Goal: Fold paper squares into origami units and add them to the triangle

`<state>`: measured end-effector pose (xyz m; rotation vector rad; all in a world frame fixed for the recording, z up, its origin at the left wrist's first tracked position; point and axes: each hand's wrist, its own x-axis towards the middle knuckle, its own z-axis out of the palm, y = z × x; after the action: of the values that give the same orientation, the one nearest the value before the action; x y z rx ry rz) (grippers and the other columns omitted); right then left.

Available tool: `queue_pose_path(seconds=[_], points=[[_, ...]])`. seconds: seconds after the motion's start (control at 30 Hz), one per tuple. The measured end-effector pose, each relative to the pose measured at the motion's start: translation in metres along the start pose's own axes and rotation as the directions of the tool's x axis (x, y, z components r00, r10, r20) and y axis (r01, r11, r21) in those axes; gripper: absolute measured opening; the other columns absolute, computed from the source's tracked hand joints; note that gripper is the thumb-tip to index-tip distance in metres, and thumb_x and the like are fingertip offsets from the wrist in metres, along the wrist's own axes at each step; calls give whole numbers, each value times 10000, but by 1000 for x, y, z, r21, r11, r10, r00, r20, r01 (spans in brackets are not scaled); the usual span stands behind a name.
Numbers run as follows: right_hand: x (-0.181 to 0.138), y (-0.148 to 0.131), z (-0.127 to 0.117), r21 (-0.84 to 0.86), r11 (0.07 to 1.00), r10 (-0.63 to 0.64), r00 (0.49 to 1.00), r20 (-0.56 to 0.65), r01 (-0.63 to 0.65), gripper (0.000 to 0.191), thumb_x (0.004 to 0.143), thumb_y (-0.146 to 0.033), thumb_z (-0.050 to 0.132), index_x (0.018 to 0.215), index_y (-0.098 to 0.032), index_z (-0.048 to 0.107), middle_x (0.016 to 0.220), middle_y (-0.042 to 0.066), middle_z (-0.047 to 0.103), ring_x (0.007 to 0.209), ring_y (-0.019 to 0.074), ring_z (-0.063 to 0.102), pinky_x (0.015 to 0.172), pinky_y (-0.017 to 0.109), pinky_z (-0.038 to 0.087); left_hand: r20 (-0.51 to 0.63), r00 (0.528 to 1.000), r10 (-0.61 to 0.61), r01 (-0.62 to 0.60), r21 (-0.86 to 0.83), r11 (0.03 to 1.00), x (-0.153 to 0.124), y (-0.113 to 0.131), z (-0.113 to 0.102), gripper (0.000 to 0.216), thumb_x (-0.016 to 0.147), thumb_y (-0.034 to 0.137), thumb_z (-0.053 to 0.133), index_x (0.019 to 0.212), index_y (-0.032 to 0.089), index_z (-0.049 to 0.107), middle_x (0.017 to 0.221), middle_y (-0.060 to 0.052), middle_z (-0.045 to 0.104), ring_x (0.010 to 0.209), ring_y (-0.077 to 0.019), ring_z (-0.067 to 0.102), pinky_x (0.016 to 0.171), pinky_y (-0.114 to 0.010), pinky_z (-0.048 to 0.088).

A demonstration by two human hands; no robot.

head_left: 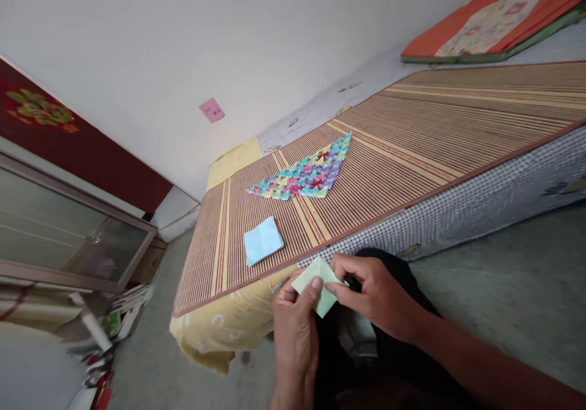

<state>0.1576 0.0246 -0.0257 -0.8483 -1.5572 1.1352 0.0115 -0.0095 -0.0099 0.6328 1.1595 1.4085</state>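
A pale green sheet of origami paper [324, 305], folded into a small diamond shape, is held between both hands above my lap. My left hand [296, 321] pinches its left side, with the thumb lying flat on the paper's face. At the right corner, the thumb and fingers of my right hand [373, 291] are closed on the edge. On the striped bamboo mat [229, 233] just beyond lies a stack of light blue square paper [264, 241]. Farther back rests a triangular sheet of many small folded pieces [306, 172] in blue, pink, purple and yellow.
The mat covers a bed with a checked sheet [379, 239] and a yellow cloth [224, 330] at its corner. Folded orange bedding [494, 25] sits at the far right. At left stand a glass-doored cabinet [68, 227] and clutter [98, 343] on the floor.
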Motion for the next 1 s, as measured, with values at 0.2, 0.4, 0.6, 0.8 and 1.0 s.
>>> queue_pose_path(seconds=[0.2, 0.4, 0.6, 0.8, 1.0], points=[[-1, -3, -3, -82, 996, -48, 999, -14, 47, 288, 827, -172, 581, 654, -222, 356, 643, -57, 381, 600, 117, 376, 566, 250, 307, 22, 997, 75, -78, 141, 987, -1, -2, 5, 222, 743, 307, 867, 856, 131, 793, 784, -39, 739, 720, -158, 650, 694, -251, 487], [-1, -4, -6, -99, 994, -49, 999, 3, 49, 281, 824, -169, 577, 655, -224, 359, 636, -58, 380, 596, 120, 368, 564, 255, 308, 33, 999, 37, -40, 93, 995, 0, -3, 8, 245, 737, 315, 867, 869, 122, 797, 782, -55, 752, 704, -168, 651, 710, -274, 505], [-1, -3, -7, -82, 996, -24, 999, 34, 27, 264, 827, -186, 589, 659, -222, 388, 636, -59, 386, 602, 122, 375, 566, 260, 309, 4, 999, 34, -34, 70, 997, -1, -4, 10, 280, 694, 315, 889, 866, 116, 792, 797, -71, 765, 726, -192, 676, 717, -288, 517], [-2, -1, -11, -32, 999, 6, 997, 75, -4, 247, 846, -218, 610, 671, -216, 436, 645, -54, 415, 617, 125, 402, 581, 261, 334, 7, 1000, 17, -17, 26, 1000, 0, -6, 9, 277, 676, 286, 897, 866, 119, 783, 785, -59, 748, 685, -169, 648, 677, -274, 500], [1, -6, -12, 94, 995, 19, 1000, 5, -20, 206, 907, -286, 624, 730, -208, 552, 724, -13, 553, 686, 152, 521, 637, 271, 434, -32, 992, 124, -119, 140, 983, -3, -7, 8, 220, 706, 287, 882, 725, 134, 725, 622, 22, 613, 550, -94, 504, 538, -211, 368]])
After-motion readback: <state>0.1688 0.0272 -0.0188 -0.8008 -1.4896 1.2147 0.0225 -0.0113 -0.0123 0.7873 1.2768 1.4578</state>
